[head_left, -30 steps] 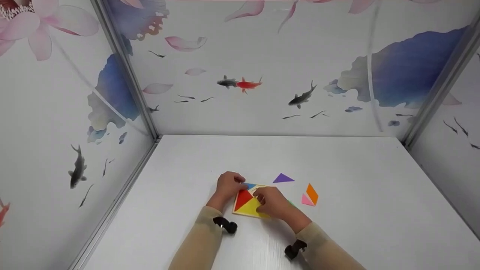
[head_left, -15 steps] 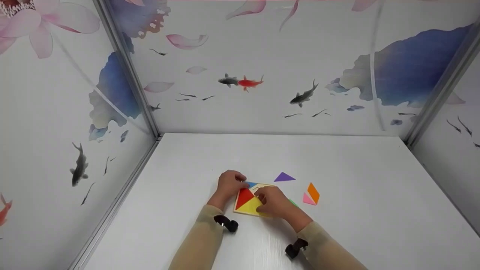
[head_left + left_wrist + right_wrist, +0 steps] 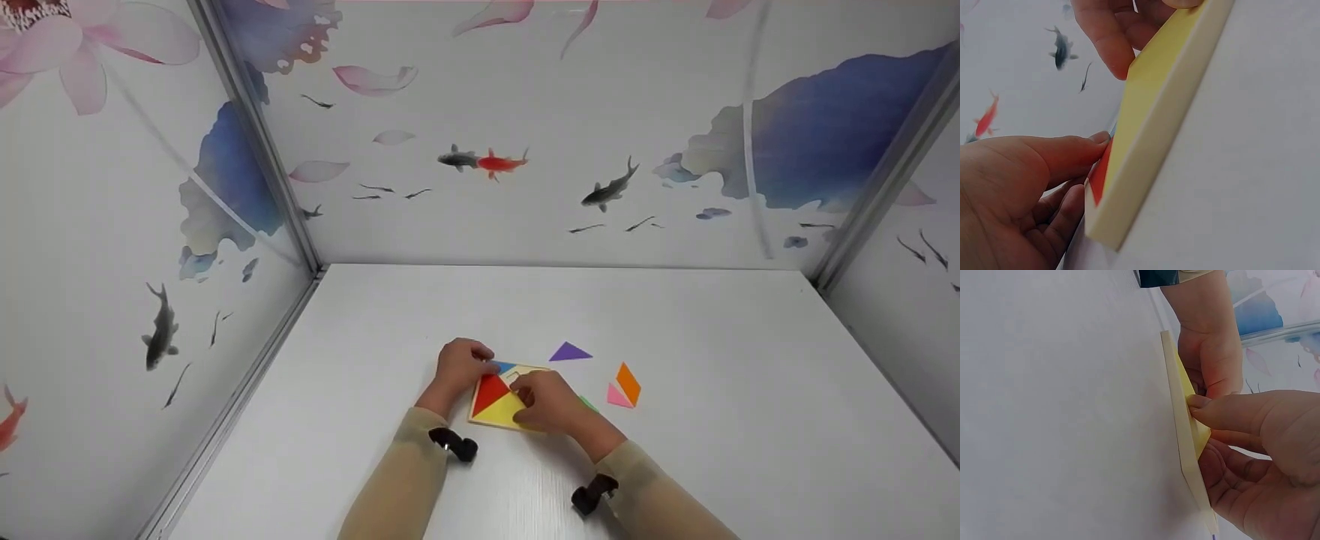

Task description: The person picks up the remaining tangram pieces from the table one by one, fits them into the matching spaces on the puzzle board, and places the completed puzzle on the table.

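A square tangram board [image 3: 480, 424] with a pale wooden rim lies in front of me. Red [image 3: 489, 393], yellow [image 3: 495, 412] and blue [image 3: 506, 367] pieces sit in it, beside a bare pale patch at the top. My left hand [image 3: 459, 371] grips the board's left side, its thumb on top near the red and blue pieces and fingers curled at the edge. My right hand [image 3: 553, 405] pinches the yellow triangle [image 3: 1148, 79], thumb at the near rim and fingers at its inner corner. It covers the board's right part.
A purple triangle [image 3: 571, 352] lies beyond the board on the white table [image 3: 712, 337]. To the right, an orange parallelogram [image 3: 628, 385] lies against a pink triangle [image 3: 618, 396]. A green piece [image 3: 589, 403] shows partly behind my right wrist. Patterned walls enclose the table.
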Motion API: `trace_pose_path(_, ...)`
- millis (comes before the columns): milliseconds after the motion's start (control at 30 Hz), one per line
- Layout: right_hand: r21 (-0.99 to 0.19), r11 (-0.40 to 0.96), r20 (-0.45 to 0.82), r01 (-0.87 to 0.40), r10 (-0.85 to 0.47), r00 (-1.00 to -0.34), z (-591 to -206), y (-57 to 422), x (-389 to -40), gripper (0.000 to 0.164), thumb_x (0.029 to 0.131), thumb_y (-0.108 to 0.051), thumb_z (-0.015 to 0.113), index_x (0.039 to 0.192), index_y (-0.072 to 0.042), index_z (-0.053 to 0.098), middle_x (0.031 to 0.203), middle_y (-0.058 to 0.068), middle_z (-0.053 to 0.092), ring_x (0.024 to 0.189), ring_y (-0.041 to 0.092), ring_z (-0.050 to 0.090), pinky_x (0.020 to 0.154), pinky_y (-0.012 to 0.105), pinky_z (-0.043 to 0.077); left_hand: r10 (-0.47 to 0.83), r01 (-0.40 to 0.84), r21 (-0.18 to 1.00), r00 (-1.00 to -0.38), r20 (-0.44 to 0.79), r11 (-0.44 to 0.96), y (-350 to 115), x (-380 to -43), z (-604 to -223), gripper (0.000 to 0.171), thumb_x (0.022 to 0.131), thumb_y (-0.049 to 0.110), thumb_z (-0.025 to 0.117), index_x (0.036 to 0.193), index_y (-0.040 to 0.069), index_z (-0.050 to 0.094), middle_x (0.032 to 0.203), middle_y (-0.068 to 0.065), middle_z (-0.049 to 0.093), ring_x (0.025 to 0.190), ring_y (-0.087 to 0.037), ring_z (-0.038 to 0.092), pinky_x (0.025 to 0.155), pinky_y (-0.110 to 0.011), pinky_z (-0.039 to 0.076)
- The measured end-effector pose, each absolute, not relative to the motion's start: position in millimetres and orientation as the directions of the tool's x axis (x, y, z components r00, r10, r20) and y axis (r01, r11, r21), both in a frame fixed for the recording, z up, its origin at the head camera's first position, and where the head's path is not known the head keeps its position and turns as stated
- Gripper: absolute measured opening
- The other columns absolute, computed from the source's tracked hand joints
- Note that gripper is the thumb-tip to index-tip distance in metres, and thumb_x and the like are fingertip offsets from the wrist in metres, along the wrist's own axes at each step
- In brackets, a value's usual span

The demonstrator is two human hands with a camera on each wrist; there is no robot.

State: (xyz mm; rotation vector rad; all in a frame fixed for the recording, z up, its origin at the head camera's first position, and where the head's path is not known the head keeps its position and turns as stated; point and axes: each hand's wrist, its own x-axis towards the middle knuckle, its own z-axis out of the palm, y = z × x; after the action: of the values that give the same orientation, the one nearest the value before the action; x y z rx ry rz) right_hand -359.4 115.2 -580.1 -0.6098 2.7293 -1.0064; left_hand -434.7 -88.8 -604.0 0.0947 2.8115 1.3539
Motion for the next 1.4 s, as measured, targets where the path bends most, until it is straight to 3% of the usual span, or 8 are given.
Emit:
trace_pose_path(600,-0.655,0.68,-0.004,-0.33,-0.44,-0.898,-584.1,114.0,-360.5,0.034,0.084,-0.01,0.087,0.116,-0.004,0.077,0.084,0.0,0.059,0.083,0.018,0.055,0.075,0.033,0.048,0.064,0.05,0.766,-0.998,0.011,0.641,-92.8,-431.4,-603.0,0.016,0.087,0.023,0.088,0.1,0.016,0.082,0.099,0.0,0.073,0.096,-0.019,0.063,0.097,-0.04,0.057)
trace_pose_path(967,-0.66,0.684,-0.01,-0.311,-0.422,-0.907,-582.6,124.5,-365.2,0.038,0.084,-0.009,0.088,0.119,-0.004,0.076,0.088,0.001,0.062,0.086,0.019,0.056,0.078,0.034,0.051,0.03,0.001,0.775,-0.999,-0.023,0.632,-80.0,-428.4,-589.6,0.012,0.094,0.025,0.081,0.101,0.017,0.08,0.108,-0.002,0.071,0.102,-0.021,0.064,0.098,-0.039,0.059)
trace_pose_path(1167,-0.671,0.682,-0.024,-0.292,-0.412,-0.911,-584.8,130.2,-366.0,0.03,0.084,-0.009,0.088,0.112,-0.007,0.077,0.087,0.0,0.063,0.085,0.019,0.057,0.078,0.035,0.052,0.091,0.049,0.739,-0.996,-0.017,0.672,-75.7,-422.0,-578.2,0.013,0.093,0.024,0.081,0.103,0.016,0.08,0.115,-0.005,0.07,0.103,-0.021,0.062,0.096,-0.038,0.059)
trace_pose_path(1400,-0.65,0.683,0.023,-0.334,-0.421,-0.907,-582.3,132.0,-368.3,0.024,0.083,-0.008,0.089,0.104,-0.008,0.078,0.088,-0.001,0.065,0.085,0.019,0.056,0.082,0.037,0.057,0.229,0.144,0.722,-0.973,-0.021,0.676,-75.6,-415.9,-576.0,0.026,0.091,0.019,0.081,0.116,0.013,0.078,0.123,-0.005,0.07,0.115,-0.025,0.06,0.11,-0.046,0.054)
